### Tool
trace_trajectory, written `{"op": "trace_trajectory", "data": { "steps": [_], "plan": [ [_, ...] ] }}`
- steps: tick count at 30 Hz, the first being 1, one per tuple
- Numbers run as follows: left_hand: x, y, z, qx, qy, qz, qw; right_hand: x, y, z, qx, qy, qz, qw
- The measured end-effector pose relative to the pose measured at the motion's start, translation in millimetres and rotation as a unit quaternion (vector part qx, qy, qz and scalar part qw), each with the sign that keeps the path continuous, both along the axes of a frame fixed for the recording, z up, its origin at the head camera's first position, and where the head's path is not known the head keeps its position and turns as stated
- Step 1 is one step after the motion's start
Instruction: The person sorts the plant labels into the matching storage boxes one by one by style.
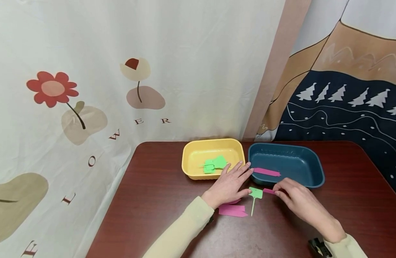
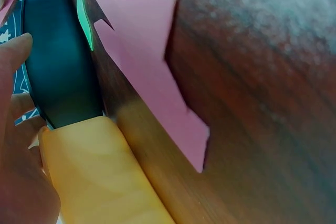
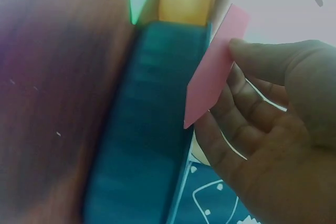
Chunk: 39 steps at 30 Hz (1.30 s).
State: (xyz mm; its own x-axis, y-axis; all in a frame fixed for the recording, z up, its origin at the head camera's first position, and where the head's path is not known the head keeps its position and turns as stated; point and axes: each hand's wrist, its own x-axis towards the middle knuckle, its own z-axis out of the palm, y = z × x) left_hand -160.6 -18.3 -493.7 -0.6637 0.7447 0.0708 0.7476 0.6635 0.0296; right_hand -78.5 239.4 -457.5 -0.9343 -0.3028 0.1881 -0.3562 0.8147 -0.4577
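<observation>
My right hand (image 1: 296, 200) pinches a pink plant label (image 3: 216, 69), a flat strip with a pointed end, between thumb and fingers. It is held near the front wall of the dark blue tray (image 1: 290, 161). Another pink label (image 1: 267, 172) lies inside that tray. My left hand (image 1: 228, 184) has its fingers spread over the front right corner of the yellow tray (image 1: 194, 154), where green T-shaped plant labels (image 1: 220, 162) lie. A single green label (image 1: 256, 193) rests on the table by my left thumb. More pink labels (image 1: 231, 210) lie overlapping below my left palm.
Both trays stand side by side at the back of the dark red-brown table (image 1: 152, 186). Behind them hangs a pale curtain (image 1: 198, 71) printed with flowers and letters. A patterned cloth (image 1: 343, 107) with white trees hangs at the right.
</observation>
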Motion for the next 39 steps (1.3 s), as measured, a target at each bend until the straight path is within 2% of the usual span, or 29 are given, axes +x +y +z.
{"op": "trace_trajectory", "data": {
  "steps": [8,18,30,39],
  "plan": [
    [-0.1,0.4,0.6,0.000,-0.003,-0.002,1.0000,-12.5,6.9,11.5,-0.012,0.040,0.000,0.999],
    [0.5,-0.1,3.0,0.001,-0.004,-0.002,1.0000,-42.2,9.4,24.7,-0.010,0.027,-0.003,1.000],
    [0.1,-0.1,1.6,-0.004,-0.001,-0.003,1.0000,-78.9,4.1,18.9,-0.006,-0.068,-0.022,0.997],
    [0.5,-0.1,1.0,-0.003,0.005,-0.003,1.0000,-97.4,-2.5,9.3,0.025,-0.110,-0.031,0.993]
  ]
}}
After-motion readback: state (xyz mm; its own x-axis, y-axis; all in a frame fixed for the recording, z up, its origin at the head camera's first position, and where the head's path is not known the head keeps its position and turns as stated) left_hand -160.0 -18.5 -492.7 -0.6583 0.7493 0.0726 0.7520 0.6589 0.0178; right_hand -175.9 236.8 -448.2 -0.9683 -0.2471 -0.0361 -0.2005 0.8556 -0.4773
